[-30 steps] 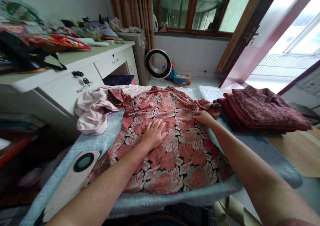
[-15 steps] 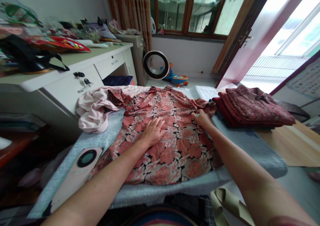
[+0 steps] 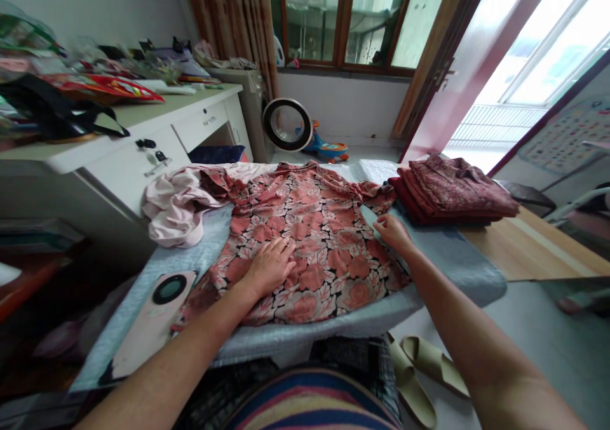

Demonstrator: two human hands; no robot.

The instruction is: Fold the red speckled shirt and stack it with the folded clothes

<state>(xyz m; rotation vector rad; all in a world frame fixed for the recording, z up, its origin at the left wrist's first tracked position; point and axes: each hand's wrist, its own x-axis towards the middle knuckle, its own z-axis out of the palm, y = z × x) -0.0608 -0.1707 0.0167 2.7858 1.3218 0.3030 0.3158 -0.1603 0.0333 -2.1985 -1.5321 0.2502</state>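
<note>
A pink garment [image 3: 174, 204] is bunched up beyond and to the left of the left hand [image 3: 267, 268], which is pressed flat, fingers spread, on the floral blouse [image 3: 309, 227] spread over the padded bench [image 3: 457, 258]. The blouse's right edge is pinched by the right hand [image 3: 391, 232], with folded maroon clothes [image 3: 450, 188] stacked just beyond it.

No text, label, brand or number can be read here. The wall chart [image 3: 562, 139] at the far right carries rows of small marks, too small and blurred to make out. The red packet [image 3: 112, 88] on the counter [image 3: 190, 103] has coloured print that is also illegible. The pink board [image 3: 152, 319] with the dark round window beside the floral shirt [image 3: 309, 239] shows no legible lettering.
</note>
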